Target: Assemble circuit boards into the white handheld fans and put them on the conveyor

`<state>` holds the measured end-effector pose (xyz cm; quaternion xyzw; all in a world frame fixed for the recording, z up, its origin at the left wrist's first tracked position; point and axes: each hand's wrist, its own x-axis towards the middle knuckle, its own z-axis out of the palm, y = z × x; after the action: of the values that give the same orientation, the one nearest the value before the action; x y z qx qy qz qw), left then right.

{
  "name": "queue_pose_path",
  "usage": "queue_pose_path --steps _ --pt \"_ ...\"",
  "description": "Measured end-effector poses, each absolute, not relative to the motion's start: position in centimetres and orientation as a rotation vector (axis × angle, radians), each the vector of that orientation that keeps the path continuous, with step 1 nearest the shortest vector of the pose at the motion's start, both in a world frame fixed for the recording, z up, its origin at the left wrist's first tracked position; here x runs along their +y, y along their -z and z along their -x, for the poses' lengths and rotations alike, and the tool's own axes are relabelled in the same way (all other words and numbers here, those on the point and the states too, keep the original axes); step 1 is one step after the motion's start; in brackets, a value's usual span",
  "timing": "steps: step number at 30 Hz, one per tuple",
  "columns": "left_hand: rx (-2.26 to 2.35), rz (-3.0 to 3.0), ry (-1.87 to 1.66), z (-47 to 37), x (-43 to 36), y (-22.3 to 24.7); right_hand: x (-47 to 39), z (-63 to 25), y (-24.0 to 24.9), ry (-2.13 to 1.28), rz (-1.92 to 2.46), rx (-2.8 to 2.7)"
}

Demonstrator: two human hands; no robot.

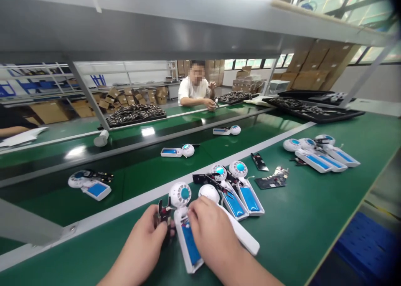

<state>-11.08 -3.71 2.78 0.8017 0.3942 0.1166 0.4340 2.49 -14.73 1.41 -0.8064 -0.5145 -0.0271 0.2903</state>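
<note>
My left hand (149, 231) is closed around a small black circuit board (163, 213), just left of an opened white handheld fan (181, 194). That fan lies with its round head away from me, a blue battery (190, 243) showing in its handle. Over the handle's right edge, my right hand (213, 227) has thumb and fingers pinched together near the fan's neck; whatever is between them is hidden. Beneath and beyond my right hand lies another white fan (242, 231), its handle's plain side up. Two opened fans (233, 200) with blue batteries and black boards lie beyond it.
Two loose circuit boards (272, 180) and a group of several fans (322, 154) lie to the right. More fans (177, 151) sit on the green conveyor belt (138, 173). Across it, a person (194, 87) works beside heaped trays (136, 115). A grey shelf (156, 31) hangs overhead.
</note>
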Motion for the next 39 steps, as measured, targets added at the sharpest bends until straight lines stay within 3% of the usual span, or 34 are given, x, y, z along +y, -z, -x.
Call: queue_pose_path --steps 11,23,34,39 --pt "0.899 -1.923 -0.563 13.4 -4.9 0.2 -14.1 -0.9 0.5 -0.021 1.810 -1.894" --pt "0.838 -1.980 -0.451 12.9 -3.9 -1.7 -14.1 -0.4 1.8 0.184 1.795 -1.600" --pt "0.984 -1.615 -0.533 12.5 -5.2 -0.5 -13.9 0.6 1.7 -0.177 1.709 -1.363" --pt "0.941 -1.911 -0.559 13.0 -5.5 -0.3 -13.7 0.9 1.2 -0.153 1.680 -1.238"
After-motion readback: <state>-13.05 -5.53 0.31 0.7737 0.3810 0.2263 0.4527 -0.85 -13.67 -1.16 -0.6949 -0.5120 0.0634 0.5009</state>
